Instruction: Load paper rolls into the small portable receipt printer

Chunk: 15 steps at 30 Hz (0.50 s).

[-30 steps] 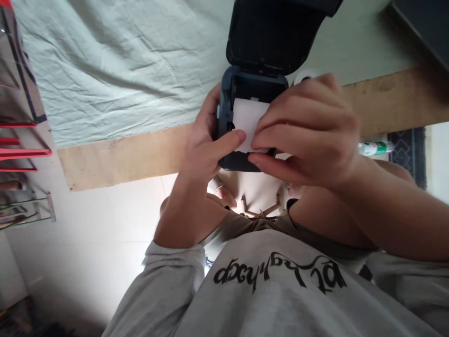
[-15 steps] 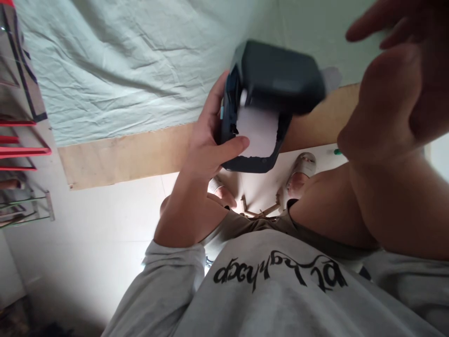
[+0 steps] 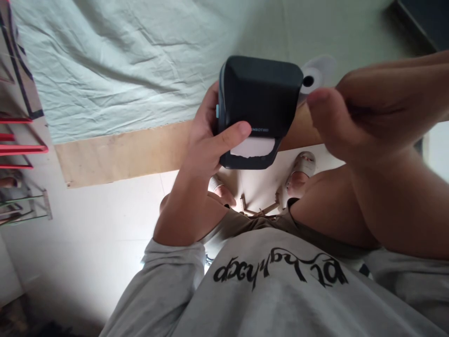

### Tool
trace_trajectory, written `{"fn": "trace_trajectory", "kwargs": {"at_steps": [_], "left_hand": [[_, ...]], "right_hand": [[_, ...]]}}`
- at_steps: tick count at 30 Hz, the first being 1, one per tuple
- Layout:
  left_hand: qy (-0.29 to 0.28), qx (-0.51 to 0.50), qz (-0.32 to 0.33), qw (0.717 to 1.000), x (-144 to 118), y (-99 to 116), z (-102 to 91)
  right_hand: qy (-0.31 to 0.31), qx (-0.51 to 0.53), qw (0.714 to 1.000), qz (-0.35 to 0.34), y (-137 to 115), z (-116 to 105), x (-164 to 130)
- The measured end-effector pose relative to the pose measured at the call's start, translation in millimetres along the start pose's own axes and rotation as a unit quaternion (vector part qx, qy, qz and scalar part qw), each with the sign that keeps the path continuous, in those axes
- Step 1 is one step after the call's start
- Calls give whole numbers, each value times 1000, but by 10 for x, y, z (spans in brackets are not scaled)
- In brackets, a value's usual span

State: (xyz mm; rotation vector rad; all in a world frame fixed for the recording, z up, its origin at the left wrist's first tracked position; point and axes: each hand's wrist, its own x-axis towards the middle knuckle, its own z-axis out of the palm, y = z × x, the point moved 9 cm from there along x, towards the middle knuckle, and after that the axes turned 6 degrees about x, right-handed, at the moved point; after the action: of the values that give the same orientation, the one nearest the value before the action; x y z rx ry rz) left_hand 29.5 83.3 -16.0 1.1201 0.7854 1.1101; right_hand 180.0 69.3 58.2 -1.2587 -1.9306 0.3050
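Since half a second ago the lid of the small dark printer (image 3: 259,100) has swung down and now sits shut over the paper compartment, and the right hand (image 3: 345,119) has dropped from the upper corner to just right of the printer. White paper (image 3: 253,147) shows only as a short strip poking out of the slot at the printer's near edge. The left hand (image 3: 210,140) is clamped on the printer's left side, its thumb lying across the front just above the paper strip. The right hand is clear of the printer, fingers loosely curled together and holding nothing that shows. Behind the printer's right corner lies a paper roll (image 3: 315,75) on the worktop (image 3: 122,154), whose top is covered by a pale green cloth (image 3: 122,61). Below the printer, sandalled feet (image 3: 301,171) rest on the floor.
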Motion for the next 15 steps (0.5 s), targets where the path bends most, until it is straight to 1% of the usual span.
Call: {"fn": "trace_trajectory", "kwargs": {"at_steps": [2, 4, 7, 9, 12, 14, 15], "left_hand": [[13, 2, -13, 1000, -8, -4, -18], [19, 3, -15, 1000, -3, -5, -41], [4, -1, 0, 1000, 8, 12, -26], [5, 0, 3, 1000, 5, 12, -18], [16, 3, -3, 1000, -1, -6, -19], [17, 0, -6, 1000, 3, -24, -22], [13, -6, -1, 1000, 8, -21, -21]], "right_hand": [[-5, -20, 999, -49, -78, 28, -30], [-33, -22, 998, -43, -78, 99, -44], [-113, -2, 993, 14, -15, 296, -51], [-177, 24, 982, 57, 35, 453, -63], [-250, 68, 953, 159, 179, 643, -113], [-285, 84, 928, 226, 273, 724, -172], [-296, 87, 919, 247, 302, 745, -196]]}}
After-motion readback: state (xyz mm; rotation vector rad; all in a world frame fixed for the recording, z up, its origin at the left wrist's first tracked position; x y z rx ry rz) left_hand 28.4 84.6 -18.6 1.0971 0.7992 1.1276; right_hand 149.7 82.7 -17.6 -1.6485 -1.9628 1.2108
